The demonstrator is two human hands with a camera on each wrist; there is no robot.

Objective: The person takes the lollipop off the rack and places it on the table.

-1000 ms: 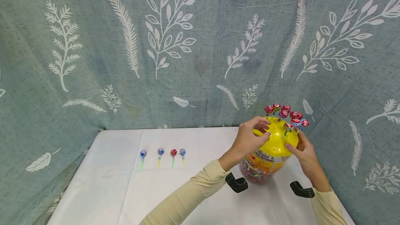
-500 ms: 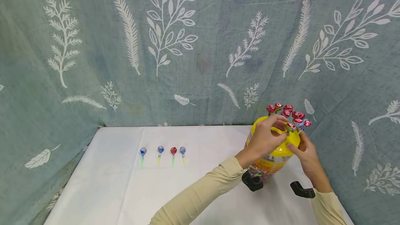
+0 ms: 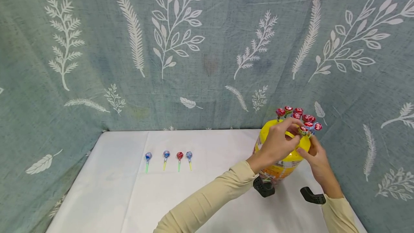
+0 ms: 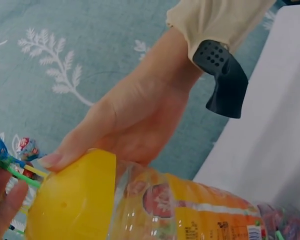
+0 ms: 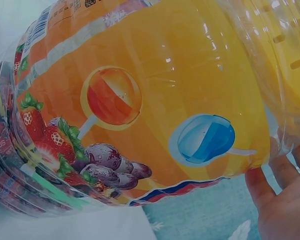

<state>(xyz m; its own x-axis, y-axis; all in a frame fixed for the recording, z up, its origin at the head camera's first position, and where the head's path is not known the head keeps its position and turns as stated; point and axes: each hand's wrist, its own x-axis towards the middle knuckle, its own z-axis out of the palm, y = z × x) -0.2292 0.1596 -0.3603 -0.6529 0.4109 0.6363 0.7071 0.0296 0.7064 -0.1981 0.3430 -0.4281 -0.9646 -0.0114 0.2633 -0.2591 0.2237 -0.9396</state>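
Observation:
My left hand [image 3: 279, 140] pinches a lollipop [image 3: 303, 131] with a red-and-green wrapper at the front of the jar's yellow lid [image 3: 267, 128]. In the left wrist view, its fingers [image 4: 7, 207] surround the wrapped end beside a green stick. The right hand [image 3: 318, 159] grips the upper right side of the candy jar [image 3: 278, 170], its thumb on the lid. Fingers of that hand [image 5: 285, 192] touch the clear plastic in the right wrist view. Several red and blue wrapped lollipops [image 3: 298, 111] stand upright in the lid, partly hidden by the left hand. Candies show through the jar's base [image 5: 10, 175].
Several loose lollipops lie in a row on the white table [image 3: 126, 197], among them a red one [image 3: 179, 156] and a blue one [image 3: 148, 157]. A leaf-patterned green cloth [image 3: 207, 64] hangs behind and beside the table. Each wrist carries a black mount [image 3: 313, 195].
My left hand has moved right from the lid's left side and taken hold of the front lollipop, which has since shifted slightly right. My right hand keeps its place on the jar.

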